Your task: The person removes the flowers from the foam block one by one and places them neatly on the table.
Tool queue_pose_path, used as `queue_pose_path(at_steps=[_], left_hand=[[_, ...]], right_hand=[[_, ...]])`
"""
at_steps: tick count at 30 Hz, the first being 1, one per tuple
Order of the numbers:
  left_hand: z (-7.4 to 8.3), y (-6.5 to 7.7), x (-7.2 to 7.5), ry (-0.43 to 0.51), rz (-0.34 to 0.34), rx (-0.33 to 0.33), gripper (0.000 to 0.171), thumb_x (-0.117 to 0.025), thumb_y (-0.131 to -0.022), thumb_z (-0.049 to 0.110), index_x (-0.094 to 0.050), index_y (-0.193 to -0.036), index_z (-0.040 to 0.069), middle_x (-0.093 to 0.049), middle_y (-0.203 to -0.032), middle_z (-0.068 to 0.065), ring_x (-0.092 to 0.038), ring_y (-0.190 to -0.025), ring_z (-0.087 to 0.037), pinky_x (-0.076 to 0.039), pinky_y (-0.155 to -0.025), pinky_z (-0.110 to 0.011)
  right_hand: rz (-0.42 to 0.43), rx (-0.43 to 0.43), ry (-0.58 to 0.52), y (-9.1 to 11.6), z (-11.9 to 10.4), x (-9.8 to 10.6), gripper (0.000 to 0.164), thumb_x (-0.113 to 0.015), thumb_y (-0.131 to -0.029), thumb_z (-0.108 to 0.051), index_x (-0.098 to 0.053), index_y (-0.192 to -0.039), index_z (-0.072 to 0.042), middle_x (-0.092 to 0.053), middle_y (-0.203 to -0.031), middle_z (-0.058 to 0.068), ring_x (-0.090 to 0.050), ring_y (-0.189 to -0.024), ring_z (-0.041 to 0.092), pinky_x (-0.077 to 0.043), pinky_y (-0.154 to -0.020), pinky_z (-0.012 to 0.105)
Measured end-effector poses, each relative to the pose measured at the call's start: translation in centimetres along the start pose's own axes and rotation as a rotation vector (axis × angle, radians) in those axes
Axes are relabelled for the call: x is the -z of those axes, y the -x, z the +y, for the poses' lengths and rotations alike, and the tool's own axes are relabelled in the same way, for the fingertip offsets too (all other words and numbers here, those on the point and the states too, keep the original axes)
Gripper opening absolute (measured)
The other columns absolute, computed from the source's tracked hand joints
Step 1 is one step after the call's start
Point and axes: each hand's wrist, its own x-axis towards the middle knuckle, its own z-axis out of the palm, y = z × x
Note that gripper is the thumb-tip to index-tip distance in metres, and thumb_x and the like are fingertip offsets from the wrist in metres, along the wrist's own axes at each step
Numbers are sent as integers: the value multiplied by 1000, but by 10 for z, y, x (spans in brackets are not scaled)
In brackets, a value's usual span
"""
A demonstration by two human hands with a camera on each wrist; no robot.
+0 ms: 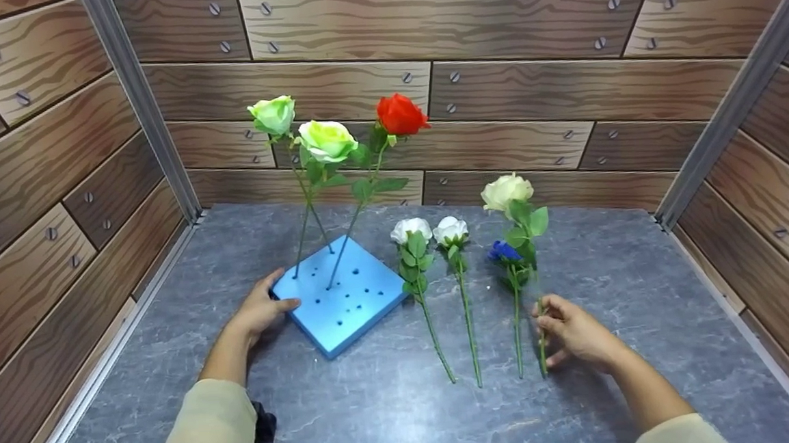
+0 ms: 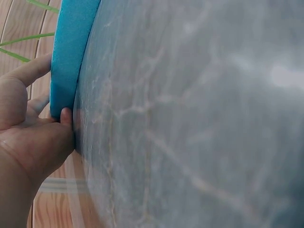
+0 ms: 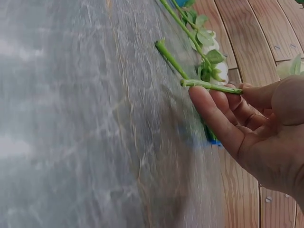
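Note:
At the left corner of a light blue foam block (image 1: 326,334), my left hand (image 1: 261,310) grips the edge, thumb over the top. Two pale green roses (image 1: 273,115) and one red rose (image 1: 401,114) rise on stems from holes in the block. My right hand (image 1: 579,333) pinches the lower stem of a cream rose (image 1: 506,192), whose bloom stands above the table. Up close in the right wrist view, the cut stem end (image 3: 209,86) lies between thumb and fingers. Beside it a blue flower (image 1: 504,250) rests on the table.
Two white roses (image 1: 411,231) lie on the grey marbled table (image 1: 393,420) between the block and the blue flower, stems toward me. Wood-patterned panels (image 1: 526,21) with metal corner posts (image 1: 722,92) enclose the table at the back and sides.

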Motion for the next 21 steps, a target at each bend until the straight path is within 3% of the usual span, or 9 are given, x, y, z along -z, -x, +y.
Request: queue_pose_path(at_steps=[21], left_hand=[[0, 0, 0, -2, -1, -23, 91, -75, -101, 17, -21, -174, 8, -7, -181, -27, -7, -169, -47, -14, -137, -62]], right_hand=[[15, -68, -11, 20, 21, 34, 30, -58, -105, 6, -43, -131, 9, -49, -99, 6, -63, -85, 23, -69, -72, 43]])
